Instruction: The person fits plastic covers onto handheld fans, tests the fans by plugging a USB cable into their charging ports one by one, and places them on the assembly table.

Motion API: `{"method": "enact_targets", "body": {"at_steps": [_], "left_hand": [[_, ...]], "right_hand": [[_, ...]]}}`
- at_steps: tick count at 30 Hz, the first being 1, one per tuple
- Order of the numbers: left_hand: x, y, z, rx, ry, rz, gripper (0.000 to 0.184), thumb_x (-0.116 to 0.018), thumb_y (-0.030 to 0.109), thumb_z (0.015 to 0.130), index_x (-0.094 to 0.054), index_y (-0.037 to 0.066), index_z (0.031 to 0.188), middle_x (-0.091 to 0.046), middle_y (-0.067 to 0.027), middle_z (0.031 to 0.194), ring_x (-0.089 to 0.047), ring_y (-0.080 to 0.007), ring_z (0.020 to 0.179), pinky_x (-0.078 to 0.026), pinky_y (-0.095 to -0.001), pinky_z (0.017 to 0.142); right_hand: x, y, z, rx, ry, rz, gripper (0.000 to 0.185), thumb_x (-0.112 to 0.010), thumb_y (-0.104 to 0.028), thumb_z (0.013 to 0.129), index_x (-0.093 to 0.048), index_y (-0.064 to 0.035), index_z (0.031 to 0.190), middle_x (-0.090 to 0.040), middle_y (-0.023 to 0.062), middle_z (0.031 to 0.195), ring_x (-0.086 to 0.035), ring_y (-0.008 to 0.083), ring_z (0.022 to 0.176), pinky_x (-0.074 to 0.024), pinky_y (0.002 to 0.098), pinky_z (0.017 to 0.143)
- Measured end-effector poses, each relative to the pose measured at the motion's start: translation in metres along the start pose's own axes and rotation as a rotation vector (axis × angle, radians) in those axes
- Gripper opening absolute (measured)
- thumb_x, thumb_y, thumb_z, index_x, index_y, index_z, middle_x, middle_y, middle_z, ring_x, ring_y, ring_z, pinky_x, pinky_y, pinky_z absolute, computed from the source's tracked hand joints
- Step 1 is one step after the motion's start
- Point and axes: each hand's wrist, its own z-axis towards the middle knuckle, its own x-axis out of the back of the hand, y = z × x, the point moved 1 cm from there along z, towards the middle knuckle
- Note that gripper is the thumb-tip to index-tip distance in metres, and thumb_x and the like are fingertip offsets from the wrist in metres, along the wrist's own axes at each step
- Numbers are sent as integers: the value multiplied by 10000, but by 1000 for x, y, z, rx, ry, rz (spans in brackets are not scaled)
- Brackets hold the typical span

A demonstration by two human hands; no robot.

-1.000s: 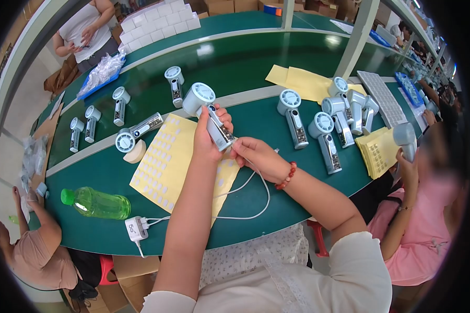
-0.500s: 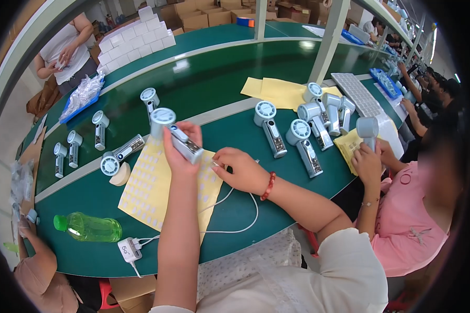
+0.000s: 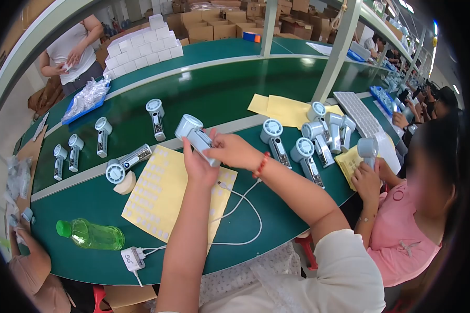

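A light blue handheld fan (image 3: 189, 125) is tilted above the yellow sticker sheet (image 3: 154, 193), its round head up and to the left. My left hand (image 3: 199, 166) is wrapped round its handle from below. My right hand (image 3: 235, 151) is closed against the handle's lower right side, its fingers partly hidden. A white cable (image 3: 260, 221) lies on the table with its plug free on the sheet, running to a white charger (image 3: 132, 259). Another fan (image 3: 125, 164) leans on a round cream piece (image 3: 125, 183) left of the sheet.
A green bottle (image 3: 91, 235) lies at front left. More fans (image 3: 74, 152) stand on the belt, with several (image 3: 304, 151) at right. Beyond are a keyboard-like white tray (image 3: 357, 113) and stacked white boxes (image 3: 143, 47). A co-worker in pink (image 3: 402, 235) holds a fan at right.
The cable's plug was at the fan's base and now lies on the sheet. The held fan has turned over, hiding its see-through side, and my right hand has moved onto it.
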Motion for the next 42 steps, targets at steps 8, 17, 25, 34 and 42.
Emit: {"method": "enact_targets", "body": {"at_steps": [8,17,25,34,42], "left_hand": [[15,-10,13,-38,4,-106,842,-497,455,922,12,93,1487,-256,-223,1427,-299,-343,1341,-217,-431,1138],[17,-7,12,-43,30,9,779,-467,473,925,-94,78,1483,-186,-180,1503,-278,-304,1371,-195,-441,1136],[6,-6,5,-19,34,-61,532,-441,389,952,-371,32,1341,-451,-124,1289,-441,-246,1198,-313,-422,1077],[15,-17,6,-91,139,174,495,-536,421,912,-440,38,1211,-499,-108,1151,-491,-214,1077,-370,-391,1011],[-26,-19,-21,128,-94,48,991,-182,878,732,-489,18,1115,-528,-148,1173,-493,-316,1133,-373,-460,987]], "right_hand": [[-15,47,144,-67,419,-426,466,-678,-360,780,-600,48,992,-652,236,945,-647,375,896,-530,409,797],[19,9,82,-37,444,-901,493,-673,-455,795,-575,-31,1026,-593,142,1047,-599,305,985,-508,394,809],[45,17,-78,-245,424,-1135,663,-738,-321,754,-434,-62,1283,-542,138,963,-609,264,871,-538,328,698],[55,47,-79,-16,521,-347,646,-677,-110,813,-328,-26,1350,-639,206,1005,-636,319,926,-508,387,783],[2,20,-52,169,359,468,392,-615,-130,904,-411,5,1210,-621,149,1080,-599,180,913,-482,302,812]]}}
